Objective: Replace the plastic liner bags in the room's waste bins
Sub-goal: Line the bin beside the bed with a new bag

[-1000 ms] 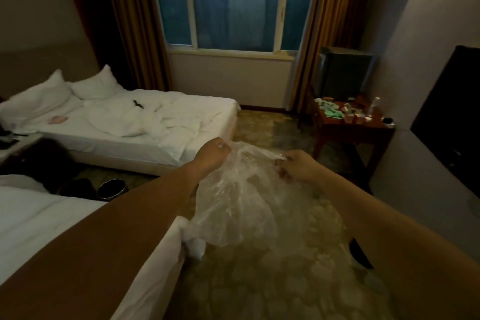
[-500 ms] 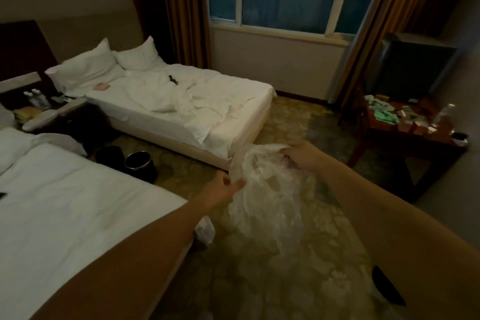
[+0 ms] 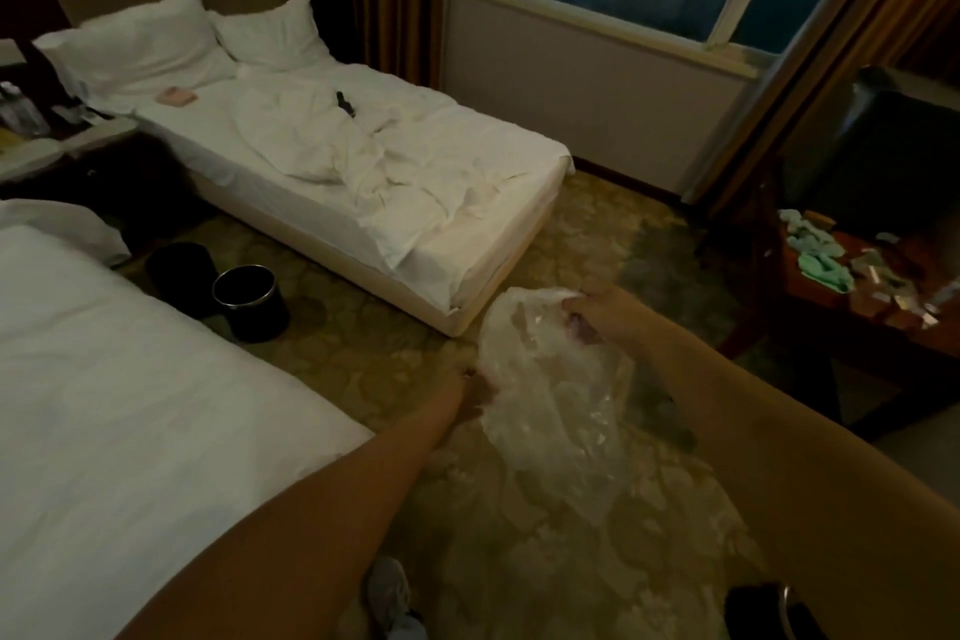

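A clear, crumpled plastic liner bag (image 3: 550, 411) hangs in front of me above the patterned carpet. My right hand (image 3: 597, 312) pinches its upper edge. My left hand (image 3: 475, 392) grips the bag's left side, lower down. A black round waste bin (image 3: 249, 301) with a shiny rim stands on the floor between the two beds, well to the left of my hands and apart from them. It looks empty and unlined. A second dark bin (image 3: 182, 270) sits just behind it, partly hidden in shadow.
A near bed (image 3: 130, 405) fills the lower left. A far bed (image 3: 363, 161) with rumpled sheets lies ahead. A wooden table (image 3: 857, 312) with scattered small items stands at right, a dark cabinet (image 3: 893, 156) behind it. A nightstand (image 3: 47, 146) is at far left.
The view has swung left and down, bringing the bins further into view. My left hand has dropped lower along the bag's side. Both hands still hold the bag.
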